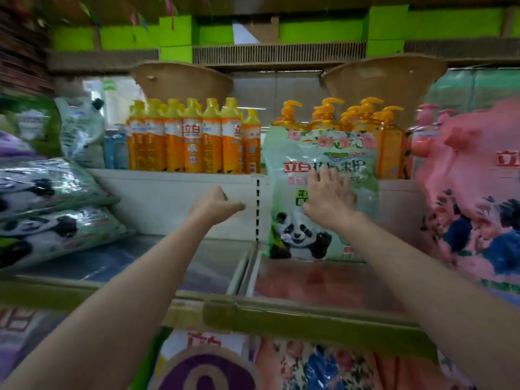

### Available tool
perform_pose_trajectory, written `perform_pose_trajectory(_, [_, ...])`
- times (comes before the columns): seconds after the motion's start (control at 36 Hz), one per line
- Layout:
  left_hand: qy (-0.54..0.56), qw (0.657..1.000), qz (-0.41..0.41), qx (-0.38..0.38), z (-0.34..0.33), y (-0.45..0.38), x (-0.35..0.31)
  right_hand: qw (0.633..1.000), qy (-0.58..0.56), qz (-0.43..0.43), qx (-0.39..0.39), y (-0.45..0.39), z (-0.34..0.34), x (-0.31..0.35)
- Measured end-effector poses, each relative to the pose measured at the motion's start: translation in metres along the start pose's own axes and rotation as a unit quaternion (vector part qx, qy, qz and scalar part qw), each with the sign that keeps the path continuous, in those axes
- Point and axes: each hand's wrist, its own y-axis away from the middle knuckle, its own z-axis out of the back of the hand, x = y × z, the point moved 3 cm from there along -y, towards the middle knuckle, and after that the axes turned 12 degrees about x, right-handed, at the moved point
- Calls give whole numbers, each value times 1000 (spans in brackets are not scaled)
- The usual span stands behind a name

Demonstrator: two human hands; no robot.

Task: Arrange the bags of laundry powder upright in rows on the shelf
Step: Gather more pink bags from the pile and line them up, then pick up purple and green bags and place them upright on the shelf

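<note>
1. Lying flat at the far left, two glossy green plastic laundry powder bags with panda prints [47, 209] sit stacked one on the other on the shelf floor [168, 263]; judged against the task, they are not yet upright.
2. Reaching into the open middle of the shelf, the left hand [215, 205] has its fingers curled into a loose fist and grips nothing, touching no bag; it looks free to take a next one.
3. Standing upright against the white back panel [174, 204], just right of the slotted upright post, a pale green plastic panda bag [318, 153] rests its bottom edge on the shelf.
4. Pressing on that bag's front, the right hand [327, 198] lies with spread, nearly straight fingers, apparently steadying it so it does not topple forward.
5. Filling the far right, a large pink flowered bag [475, 198] stands close beside it, blurred.
6. Orange detergent bottles [194, 139] line the shelf above.
</note>
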Motion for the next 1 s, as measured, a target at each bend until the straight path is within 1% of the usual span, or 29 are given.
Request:
perform_pose_trajectory(0.08, [-31,998,37,-32,36,12,32,998,0,60,27,-7,2,48])
perform_pose_trajectory(0.25, [-117,981,104,-115,111,49,98,987,-5,157,28,-18,14,147])
perform_pose_trajectory(0.33, [-134,971,130,-147,141,64,135,979,-30,198,33,-22,23,200])
perform_pose_trajectory(0.47, [-137,958,181,-176,186,89,186,964,-64,255,40,-24,35,277])
perform_pose_trajectory(0.69, [-139,942,229,-200,237,108,243,953,-88,283,64,-33,42,365])
perform_pose_trajectory(0.86, [-120,943,234,-205,269,105,278,951,-98,284,76,-44,41,411])
perform_pose_trajectory(1.0, [-125,942,225,-214,293,93,302,949,-111,285,76,-57,42,449])
